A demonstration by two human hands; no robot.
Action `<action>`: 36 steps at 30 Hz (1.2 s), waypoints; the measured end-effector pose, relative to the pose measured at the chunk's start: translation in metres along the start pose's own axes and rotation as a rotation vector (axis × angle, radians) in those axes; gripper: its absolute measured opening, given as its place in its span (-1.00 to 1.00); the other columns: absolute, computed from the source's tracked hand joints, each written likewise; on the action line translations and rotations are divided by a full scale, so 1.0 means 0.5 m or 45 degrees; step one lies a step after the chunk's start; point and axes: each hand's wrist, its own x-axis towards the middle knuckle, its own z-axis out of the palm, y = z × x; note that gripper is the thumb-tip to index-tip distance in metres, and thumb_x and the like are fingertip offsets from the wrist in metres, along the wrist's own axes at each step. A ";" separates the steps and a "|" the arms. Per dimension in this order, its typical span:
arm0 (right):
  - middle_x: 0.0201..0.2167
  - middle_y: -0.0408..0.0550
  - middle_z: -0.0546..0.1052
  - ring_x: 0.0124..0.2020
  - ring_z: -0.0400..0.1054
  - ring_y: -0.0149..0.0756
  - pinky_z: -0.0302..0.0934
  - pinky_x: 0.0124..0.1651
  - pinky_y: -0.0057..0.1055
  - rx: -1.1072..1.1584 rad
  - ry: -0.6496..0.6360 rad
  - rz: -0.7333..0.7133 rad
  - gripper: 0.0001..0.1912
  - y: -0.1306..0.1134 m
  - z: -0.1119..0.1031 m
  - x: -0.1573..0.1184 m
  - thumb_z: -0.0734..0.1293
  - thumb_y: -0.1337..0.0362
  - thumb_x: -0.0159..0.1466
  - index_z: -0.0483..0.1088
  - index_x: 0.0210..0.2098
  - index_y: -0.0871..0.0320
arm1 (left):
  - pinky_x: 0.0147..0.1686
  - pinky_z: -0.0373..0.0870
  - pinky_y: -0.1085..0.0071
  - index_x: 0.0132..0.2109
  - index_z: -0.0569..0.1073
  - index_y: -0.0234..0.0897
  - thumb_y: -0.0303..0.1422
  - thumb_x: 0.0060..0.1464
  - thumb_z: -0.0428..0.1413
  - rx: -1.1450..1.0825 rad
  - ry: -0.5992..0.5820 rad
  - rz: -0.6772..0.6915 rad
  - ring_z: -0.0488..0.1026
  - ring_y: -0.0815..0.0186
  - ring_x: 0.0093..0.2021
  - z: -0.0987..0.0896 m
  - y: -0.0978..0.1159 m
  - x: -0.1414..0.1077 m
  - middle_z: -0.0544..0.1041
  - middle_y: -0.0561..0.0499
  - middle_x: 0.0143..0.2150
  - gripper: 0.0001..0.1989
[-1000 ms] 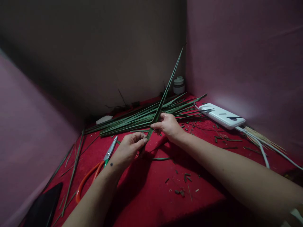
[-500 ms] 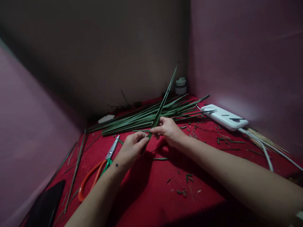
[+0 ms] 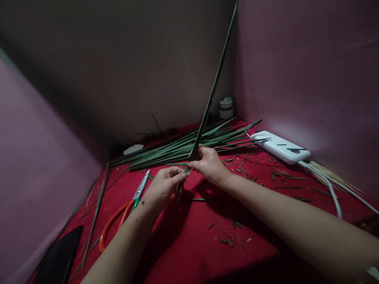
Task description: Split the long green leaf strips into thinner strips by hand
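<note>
A long green leaf strip (image 3: 211, 100) rises from between my hands, tilted up and to the right with its tip near the top of the view. My left hand (image 3: 167, 182) pinches its lower end between thumb and fingers. Just above, my right hand (image 3: 209, 165) grips the same strip between thumb and forefinger. Scissors (image 3: 142, 187) with orange and green handles lie beside my left wrist, partly hidden by my forearm. Behind my hands rests a pile of long green leaves (image 3: 174, 148).
The red cloth (image 3: 189, 244) carries scattered leaf scraps (image 3: 227, 241). A white power strip (image 3: 281, 146) with cables lies at the right, near thin pale sticks (image 3: 334, 175). A small white jar (image 3: 226, 107) stands in the back corner. At lower left is a black flat object (image 3: 60, 256).
The leaf strip now extends much higher, its tip near the top edge instead of level with the jar. Both hands stay nearly in place, still pinching it.
</note>
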 end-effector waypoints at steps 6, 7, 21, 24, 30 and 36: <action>-0.47 -0.16 0.39 -0.38 0.28 -0.38 0.20 -0.28 -0.42 -0.146 0.050 -0.165 -0.88 0.002 -0.011 0.004 0.27 0.44 -0.03 0.33 -0.45 0.18 | -0.71 0.05 0.56 -0.56 0.30 -0.30 -0.29 -0.12 0.17 -0.103 -0.037 -0.010 0.14 0.51 -0.73 -0.003 -0.002 0.000 0.28 0.15 -0.74 -0.76; -0.46 -0.16 0.40 -0.38 0.29 -0.38 0.21 -0.27 -0.42 -0.158 0.055 -0.177 -0.88 0.002 -0.011 0.003 0.27 0.45 -0.03 0.33 -0.45 0.18 | -0.71 0.05 0.56 -0.57 0.30 -0.30 -0.29 -0.13 0.17 -0.100 -0.038 -0.016 0.14 0.51 -0.73 -0.003 -0.002 0.000 0.27 0.15 -0.73 -0.76; -0.60 -0.23 0.36 -0.59 0.21 -0.47 0.12 -0.54 -0.51 0.082 -0.056 0.247 -0.83 -0.004 0.015 -0.015 0.29 0.49 -0.11 0.31 -0.48 0.20 | -0.76 -0.05 0.58 -0.56 0.28 -0.28 -0.31 -0.23 0.16 -0.148 0.128 -0.138 0.06 0.54 -0.78 0.015 -0.003 0.000 0.21 0.22 -0.76 -0.80; -0.56 -0.21 0.37 -0.52 0.21 -0.46 0.13 -0.46 -0.51 0.062 -0.082 0.163 -0.85 -0.008 0.020 -0.020 0.27 0.50 -0.11 0.30 -0.51 0.20 | -0.79 -0.05 0.59 -0.57 0.27 -0.27 -0.31 -0.20 0.14 -0.157 0.125 -0.150 0.04 0.54 -0.80 0.018 -0.004 0.000 0.19 0.23 -0.77 -0.80; -0.57 -0.23 0.38 -0.54 0.21 -0.47 0.13 -0.46 -0.51 0.113 -0.070 0.168 -0.85 -0.013 0.013 -0.013 0.30 0.48 -0.11 0.33 -0.49 0.21 | -0.83 -0.05 0.57 -0.56 0.25 -0.24 -0.29 -0.19 0.13 -0.196 0.079 -0.148 0.03 0.51 -0.84 0.015 0.004 -0.005 0.17 0.24 -0.79 -0.80; -0.63 -0.27 0.36 -0.63 0.17 -0.50 0.10 -0.53 -0.50 0.171 0.011 0.192 -0.83 -0.018 0.005 -0.008 0.31 0.47 -0.11 0.32 -0.47 0.19 | -0.80 0.00 0.58 -0.60 0.25 -0.27 -0.32 -0.21 0.16 -0.215 0.051 -0.079 0.05 0.54 -0.79 0.016 0.006 -0.006 0.18 0.22 -0.76 -0.78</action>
